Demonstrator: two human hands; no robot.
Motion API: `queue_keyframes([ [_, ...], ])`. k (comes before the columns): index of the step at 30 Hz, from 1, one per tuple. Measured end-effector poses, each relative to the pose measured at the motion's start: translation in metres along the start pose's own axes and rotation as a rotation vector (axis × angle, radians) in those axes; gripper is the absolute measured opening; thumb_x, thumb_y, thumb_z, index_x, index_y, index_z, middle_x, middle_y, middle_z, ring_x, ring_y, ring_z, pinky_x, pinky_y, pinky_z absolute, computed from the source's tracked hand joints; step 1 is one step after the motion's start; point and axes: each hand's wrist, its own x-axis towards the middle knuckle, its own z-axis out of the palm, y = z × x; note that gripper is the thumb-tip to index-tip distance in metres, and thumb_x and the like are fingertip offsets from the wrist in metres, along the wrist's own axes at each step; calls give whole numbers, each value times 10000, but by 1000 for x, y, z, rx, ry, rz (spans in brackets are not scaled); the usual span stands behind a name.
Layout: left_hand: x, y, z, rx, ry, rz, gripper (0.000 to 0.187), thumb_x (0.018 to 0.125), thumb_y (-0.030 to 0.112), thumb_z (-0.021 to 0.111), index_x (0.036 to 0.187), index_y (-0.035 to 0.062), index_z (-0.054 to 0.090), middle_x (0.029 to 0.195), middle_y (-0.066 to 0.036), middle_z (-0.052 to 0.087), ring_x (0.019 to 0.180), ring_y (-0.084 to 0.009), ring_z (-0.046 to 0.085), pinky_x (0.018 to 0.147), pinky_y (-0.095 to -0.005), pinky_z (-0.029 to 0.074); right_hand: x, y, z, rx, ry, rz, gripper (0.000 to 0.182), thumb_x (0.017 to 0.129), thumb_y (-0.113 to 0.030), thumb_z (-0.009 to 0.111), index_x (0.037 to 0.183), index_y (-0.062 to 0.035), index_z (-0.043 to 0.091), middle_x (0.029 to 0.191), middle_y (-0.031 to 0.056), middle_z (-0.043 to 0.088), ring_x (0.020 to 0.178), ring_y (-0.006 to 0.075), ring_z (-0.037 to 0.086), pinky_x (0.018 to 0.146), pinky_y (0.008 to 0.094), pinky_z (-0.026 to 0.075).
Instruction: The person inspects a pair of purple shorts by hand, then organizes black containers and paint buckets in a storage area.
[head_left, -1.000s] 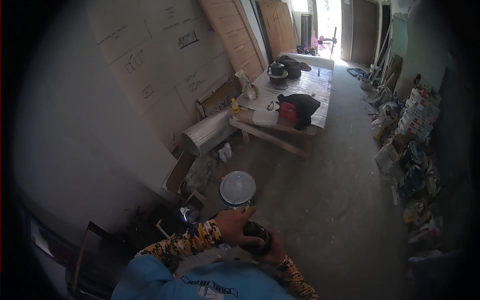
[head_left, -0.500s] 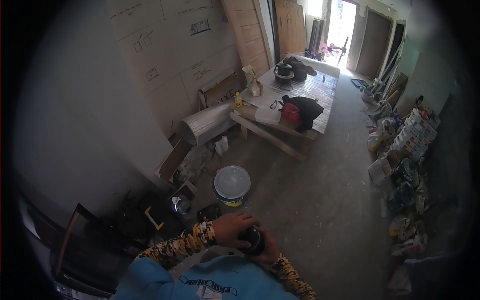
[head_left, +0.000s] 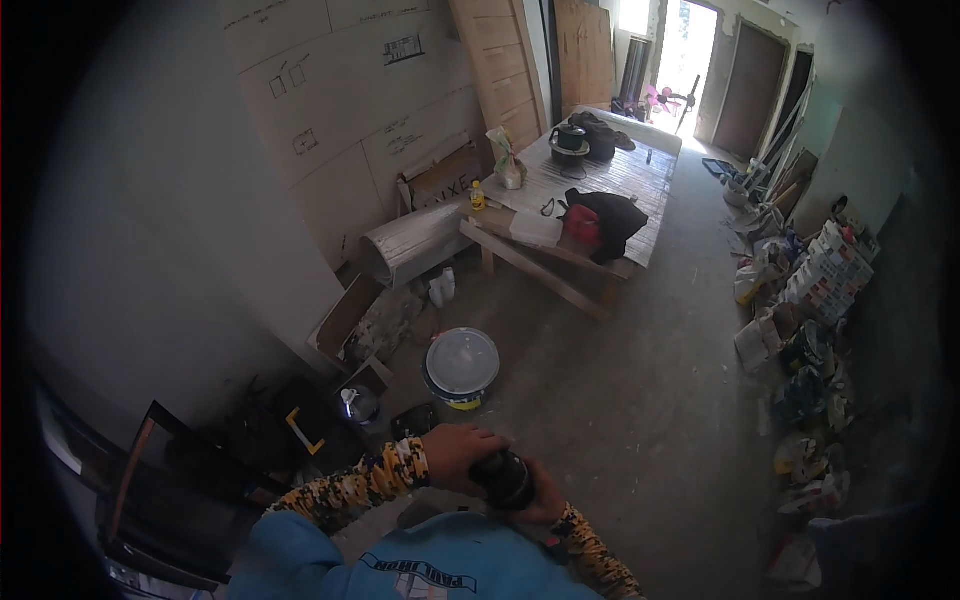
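Observation:
In front of my chest I hold a dark, rounded cylindrical object, perhaps a bottle or tumbler; its exact kind is too dark to make out. My left hand has its fingers curled over the object's upper end. Around its lower right side, my right hand is wrapped. Camouflage sleeves cover both forearms. Just beyond my left hand, a dark case-like item lies on the floor. A lidded bucket stands ahead of my hands.
A clear jug and a dark toolbox with a yellow handle sit at the left. Farther off is a foil-covered table with bags and a pot. Boards jut from its near end. Bags and boxes line the right wall.
The dark object has tilted, and more of its side shows between my hands. My left hand has shifted slightly left. Both hands keep their hold.

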Motion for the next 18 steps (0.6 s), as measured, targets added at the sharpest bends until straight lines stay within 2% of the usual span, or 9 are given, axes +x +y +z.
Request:
queue_keyframes([
  [1,-1,1,0,1,1,0,742,648,369,819,1239,71,484,1095,-137,599,996,-331,617,837,-414,509,1,-7,-1,-1,0,-1,892,575,-272,891,1275,-2,408,1225,175,529,1148,267,550,966,402,454],
  [3,-4,1,2,-199,139,-28,804,649,372,820,1292,73,443,1129,-147,596,1033,-324,611,867,-408,506,1,-21,-4,32,57,15,863,570,-251,890,1251,0,421,1205,167,550,1126,254,567,951,398,464],
  [6,-6,-5,9,-308,92,-72,832,667,339,817,1332,70,394,1161,-156,588,1065,-321,605,894,-405,500,-3,-10,-10,164,84,20,841,568,-235,887,1234,-2,429,1173,155,580,1091,243,590,929,394,479],
  [12,-4,-2,24,-358,231,-41,754,712,226,797,1326,61,392,1183,-169,565,1109,-327,581,920,-407,484,-4,-9,-15,168,81,24,836,560,-226,889,1219,5,430,1150,156,597,1071,238,603,915,388,487],
  [18,-3,-13,22,-396,151,37,713,732,189,774,1323,51,400,1175,-174,563,1109,-319,581,926,-393,480,-9,-15,-14,117,74,68,856,548,-254,895,1214,12,427,1155,171,592,1077,246,599,924,395,482],
])
